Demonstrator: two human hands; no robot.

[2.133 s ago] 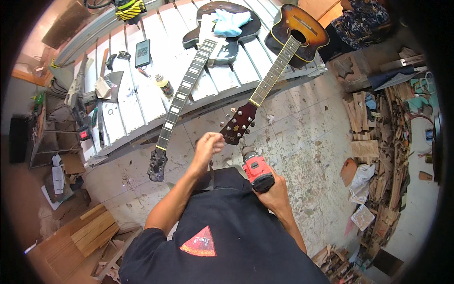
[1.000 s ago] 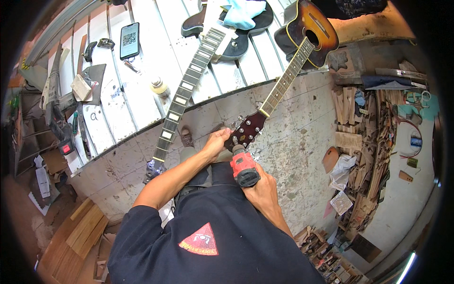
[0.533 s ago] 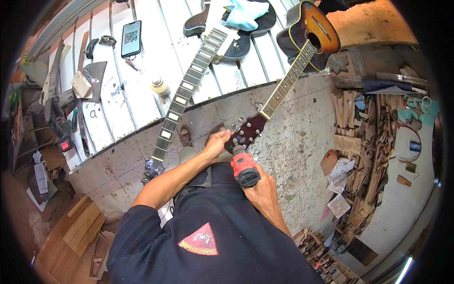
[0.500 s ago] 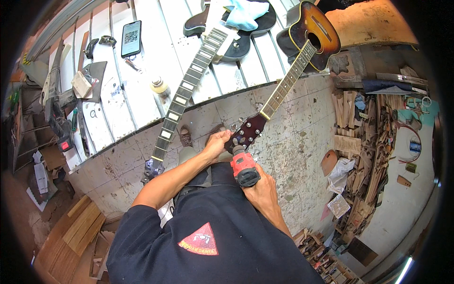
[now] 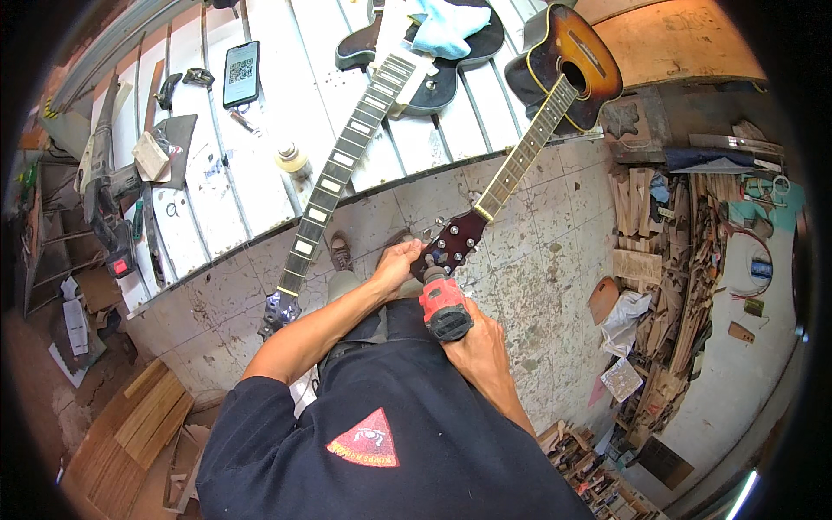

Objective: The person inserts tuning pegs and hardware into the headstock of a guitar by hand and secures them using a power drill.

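Observation:
A sunburst acoustic guitar [image 5: 585,56] lies with its body on the far right of the bench and its neck [image 5: 529,156] pointing toward me. Its dark red headstock [image 5: 451,241], with silver tuning posts, overhangs the bench's near side. My left hand [image 5: 399,265] is closed at the headstock's left edge; its fingertips partly hide what they pinch there. My right hand [image 5: 478,348] is wrapped around a red and black cordless drill [image 5: 445,308]. The drill's nose meets the lower end of the headstock, and its tip cannot be made out.
Left of it, a dark electric guitar [image 5: 472,52] with a long inlaid fretboard [image 5: 334,173] also overhangs the bench [image 5: 286,95]. A phone [image 5: 241,74], a small bottle [image 5: 290,158] and a light blue cloth [image 5: 451,28] lie there. Wood offcuts [image 5: 672,286] are piled at right.
The drill body has tipped slightly toward me and to the left, with its nose still at the headstock. My left hand and both guitars look almost unmoved.

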